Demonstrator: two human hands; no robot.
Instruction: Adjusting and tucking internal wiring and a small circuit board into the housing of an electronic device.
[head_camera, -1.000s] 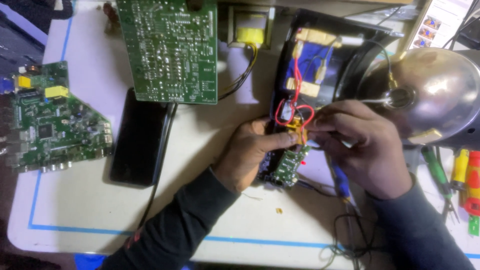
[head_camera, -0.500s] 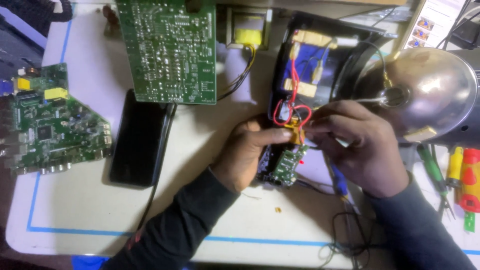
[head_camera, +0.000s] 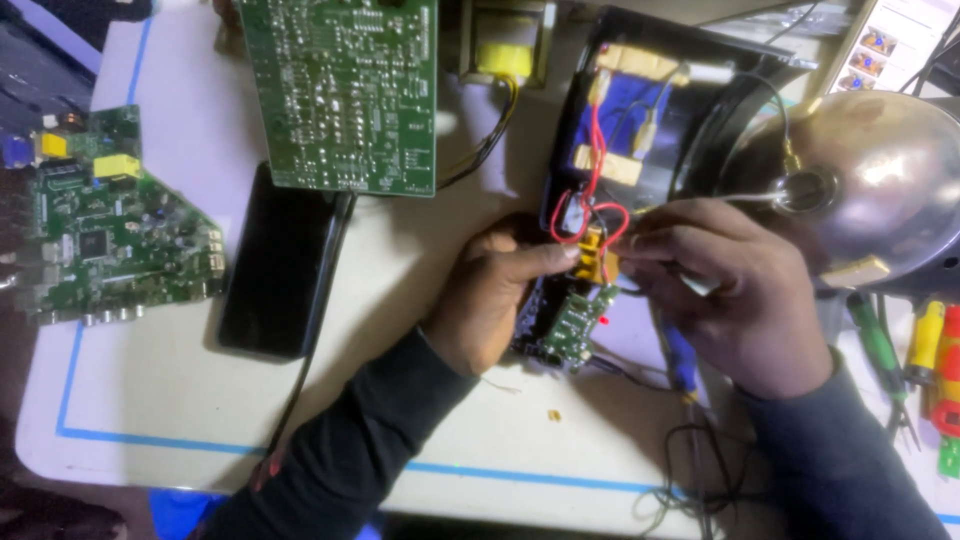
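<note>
large green circuit board lies solder-side up at 12 o'clock on the pale work table; a second populated green board sits at 9 o'clock, a flat black slab between them. domed metal reflector, smooth and shiny, at 2 o'clock. small green circuit module, narrow and rectangular, sits at centre with looped red wires above it. left hand curls, fingers closed on the module's edge. right hand arches over, fingertips pinched at the yellow part by the wires.
</note>
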